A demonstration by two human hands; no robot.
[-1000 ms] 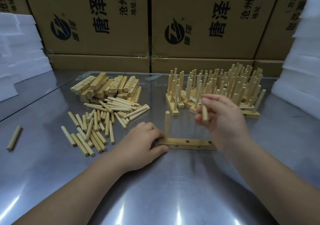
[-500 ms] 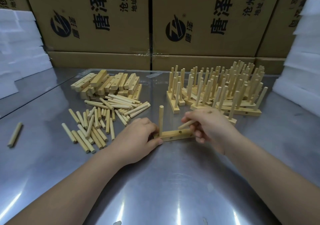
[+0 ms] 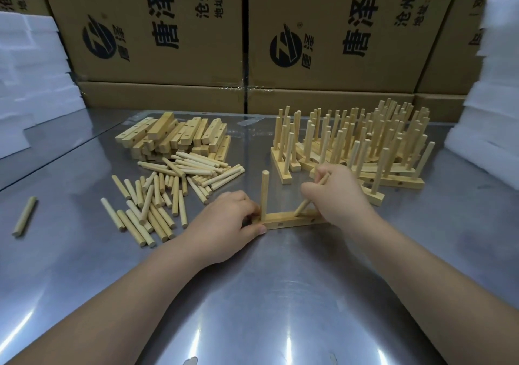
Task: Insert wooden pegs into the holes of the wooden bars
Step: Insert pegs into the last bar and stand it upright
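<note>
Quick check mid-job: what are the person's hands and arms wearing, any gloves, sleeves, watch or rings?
Nothing is worn in view. The left hand and right hand are bare, with no gloves, and no rings show on the visible fingers. The left forearm and right forearm are bare to the picture's edge: no sleeve, watch or band.

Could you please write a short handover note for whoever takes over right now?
Left hand grips the left end of the bar on the table. Right hand pinches a tilted peg, tip at the bar's middle, not seated.
Done: one upright peg at the bar's left end; finished bars behind it.
Left: seat this peg; loose pegs and bare bars wait at left.
</note>
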